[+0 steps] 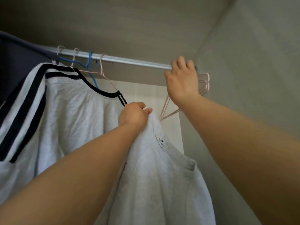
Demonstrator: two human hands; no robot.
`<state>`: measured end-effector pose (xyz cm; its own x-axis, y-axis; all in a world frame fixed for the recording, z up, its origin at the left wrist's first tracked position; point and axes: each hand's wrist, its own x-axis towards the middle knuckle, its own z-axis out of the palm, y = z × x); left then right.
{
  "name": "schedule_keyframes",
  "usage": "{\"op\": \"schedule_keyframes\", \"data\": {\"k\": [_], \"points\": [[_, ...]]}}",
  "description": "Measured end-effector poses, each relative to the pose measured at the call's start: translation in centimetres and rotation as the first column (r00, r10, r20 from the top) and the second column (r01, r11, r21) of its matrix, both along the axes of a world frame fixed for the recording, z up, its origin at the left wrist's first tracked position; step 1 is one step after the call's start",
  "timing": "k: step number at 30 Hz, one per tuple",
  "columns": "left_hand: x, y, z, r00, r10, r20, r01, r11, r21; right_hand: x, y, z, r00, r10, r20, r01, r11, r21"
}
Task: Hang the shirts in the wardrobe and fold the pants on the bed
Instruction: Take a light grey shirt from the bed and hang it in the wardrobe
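Left hand [133,115], frame centre, fingers curled tight, grips the white shirt [162,184] that hangs to lower centre. Right hand [181,83], upper right, curls over the rail [129,60] at the empty pink hangers [203,85]; what it holds, can't tell. Striped white shirt [73,114], blue hanger [89,62] and dark garment [16,62] crowd the rail's left.
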<state>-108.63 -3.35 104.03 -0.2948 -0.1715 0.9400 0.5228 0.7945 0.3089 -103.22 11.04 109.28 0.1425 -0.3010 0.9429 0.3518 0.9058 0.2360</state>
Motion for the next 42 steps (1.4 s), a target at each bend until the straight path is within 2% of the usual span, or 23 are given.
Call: {"op": "schedule_keyframes", "data": {"k": [4, 7, 10, 16, 22, 28, 34, 38, 42], "points": [[-0.7, 0.1, 0.7, 1.000, -0.014, 0.025, 0.014, 1.000, 0.002, 0.1, 1.1, 1.8, 0.976, -0.189, 0.106, 0.205, 0.964, -0.171], [-1.5, 0.0, 0.6, 0.999, -0.016, 0.042, 0.016, 1.000, -0.002, -0.7, 2.3, 2.1, 0.966, -0.166, 0.200, 0.216, 0.941, -0.260], [-2.0, -0.2, 0.6, 0.999, 0.000, 0.050, 0.000, 1.000, 0.001, -1.3, 2.8, 2.1, 0.973, -0.104, 0.206, 0.161, 0.945, -0.286], [-2.3, -0.2, 0.6, 0.998, 0.013, 0.056, -0.013, 1.000, 0.000, -2.3, 3.0, 2.2, 0.967, 0.168, 0.189, -0.087, 0.923, -0.375], [-2.6, -0.9, 0.6, 0.998, 0.036, 0.054, -0.036, 0.999, 0.003, -2.7, 2.6, 2.4, 0.956, 0.236, 0.172, -0.167, 0.925, -0.342], [-2.8, -1.9, 0.3, 0.998, 0.054, 0.028, -0.055, 0.998, 0.008, -2.9, 2.7, 2.0, 0.948, 0.306, 0.086, -0.268, 0.915, -0.301], [-2.8, -2.5, -1.3, 0.997, 0.051, 0.058, -0.050, 0.999, -0.012, -3.5, 4.0, -2.5, 0.922, 0.375, 0.092, -0.358, 0.920, -0.161], [-2.1, -2.6, -3.5, 0.990, 0.078, 0.120, -0.073, 0.996, -0.044, -4.8, 5.4, -7.0, 0.906, 0.404, 0.127, -0.378, 0.907, -0.185], [-1.3, -3.3, -6.6, 0.984, 0.117, 0.131, -0.107, 0.991, -0.085, -6.2, 6.1, -11.9, 0.850, 0.498, 0.170, -0.446, 0.853, -0.271]]}}
